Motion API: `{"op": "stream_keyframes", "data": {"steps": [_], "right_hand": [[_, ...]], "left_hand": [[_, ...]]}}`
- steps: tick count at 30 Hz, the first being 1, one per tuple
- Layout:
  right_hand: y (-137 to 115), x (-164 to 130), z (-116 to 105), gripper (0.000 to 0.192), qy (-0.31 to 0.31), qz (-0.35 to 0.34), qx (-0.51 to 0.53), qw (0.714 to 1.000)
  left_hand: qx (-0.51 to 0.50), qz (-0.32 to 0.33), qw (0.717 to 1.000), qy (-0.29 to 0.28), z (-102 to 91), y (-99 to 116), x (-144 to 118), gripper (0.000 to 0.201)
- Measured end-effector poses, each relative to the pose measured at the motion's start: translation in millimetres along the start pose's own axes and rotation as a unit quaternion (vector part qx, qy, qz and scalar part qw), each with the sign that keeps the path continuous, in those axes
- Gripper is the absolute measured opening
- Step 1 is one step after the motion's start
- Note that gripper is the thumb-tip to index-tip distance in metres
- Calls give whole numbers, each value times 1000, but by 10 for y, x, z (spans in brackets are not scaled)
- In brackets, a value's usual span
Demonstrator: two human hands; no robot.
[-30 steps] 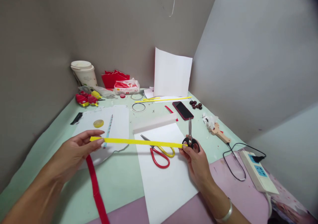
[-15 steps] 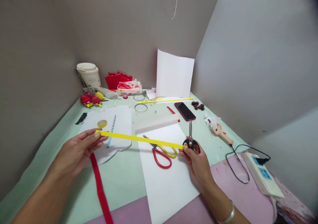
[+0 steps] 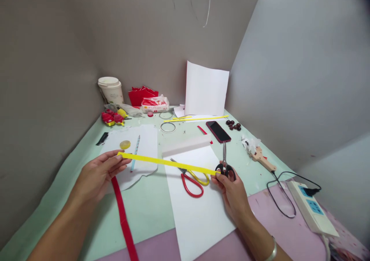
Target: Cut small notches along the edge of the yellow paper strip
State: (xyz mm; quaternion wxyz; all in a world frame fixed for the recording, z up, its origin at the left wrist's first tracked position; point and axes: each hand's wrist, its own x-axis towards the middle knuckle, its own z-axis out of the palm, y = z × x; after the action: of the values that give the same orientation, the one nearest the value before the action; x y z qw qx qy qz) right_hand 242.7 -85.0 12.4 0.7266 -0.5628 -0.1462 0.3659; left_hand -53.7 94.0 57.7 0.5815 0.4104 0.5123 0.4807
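A narrow yellow strip is stretched between my two hands above the table. My left hand pinches its left end between thumb and fingers. A red strip hangs down from beneath that same hand; its upper end is hidden by the fingers. At the other end, my right hand pinches the yellow strip and also holds black-handled scissors, blades pointing away from me. Beneath the strip, a second pair of scissors with one red and one yellow handle lies on a white sheet.
A folded white paper and a phone lie beyond the hands. Left are a pencil and a yellowish tape roll. A glue gun and a power strip sit right. A lidded cup stands at back.
The whole view has shifted slightly, with the scene sitting a little further right and lower. Both hands keep the same hold on the yellow strip.
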Motion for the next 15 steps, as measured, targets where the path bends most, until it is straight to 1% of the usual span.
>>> {"op": "stream_keyframes", "data": {"steps": [8,15], "right_hand": [[41,7,-34,49,1,1,-14,1000],[113,18,-59,48,-3,-2,-80,997]], "left_hand": [[11,-10,1000,6,55,47,-98,20],[16,15,999,30,63,-10,-74,25]]}}
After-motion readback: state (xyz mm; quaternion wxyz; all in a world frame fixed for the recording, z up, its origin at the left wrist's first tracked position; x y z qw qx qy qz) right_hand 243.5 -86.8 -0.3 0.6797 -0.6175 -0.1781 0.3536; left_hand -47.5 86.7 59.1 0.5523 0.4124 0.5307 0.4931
